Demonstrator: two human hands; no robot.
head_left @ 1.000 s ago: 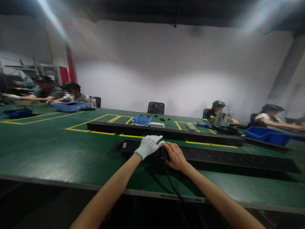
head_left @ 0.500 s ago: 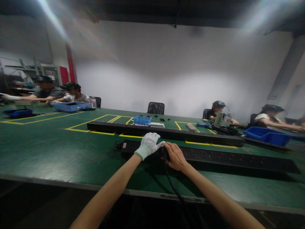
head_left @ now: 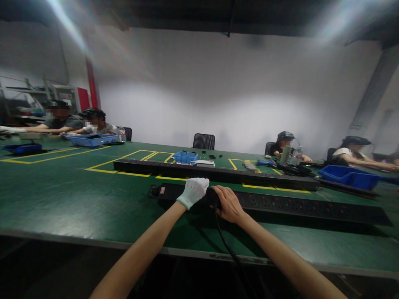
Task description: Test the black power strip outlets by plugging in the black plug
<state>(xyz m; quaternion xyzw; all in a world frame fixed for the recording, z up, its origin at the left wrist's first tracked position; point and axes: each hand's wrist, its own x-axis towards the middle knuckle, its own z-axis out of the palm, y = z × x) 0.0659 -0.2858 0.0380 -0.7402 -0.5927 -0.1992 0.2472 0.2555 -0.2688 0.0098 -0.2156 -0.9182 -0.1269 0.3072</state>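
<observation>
A long black power strip [head_left: 299, 205] lies across the green table in front of me. My left hand [head_left: 193, 191], in a white glove, rests on top of the strip near its left end with fingers curled over it. My bare right hand [head_left: 228, 203] sits right beside it, fingers wrapped on a black plug [head_left: 214, 200] pushed against the strip. A black cable [head_left: 226, 241] runs from the plug down over the table's near edge.
A second long black strip [head_left: 218, 172] lies behind the first. Blue bins [head_left: 352, 177] [head_left: 185, 157] [head_left: 92, 139] and small parts sit further back. Several seated people work at the far left and right. Yellow lines mark the green table [head_left: 68, 195].
My left hand's fingers have drawn in and curled more tightly on the strip. My right hand stays on the plug.
</observation>
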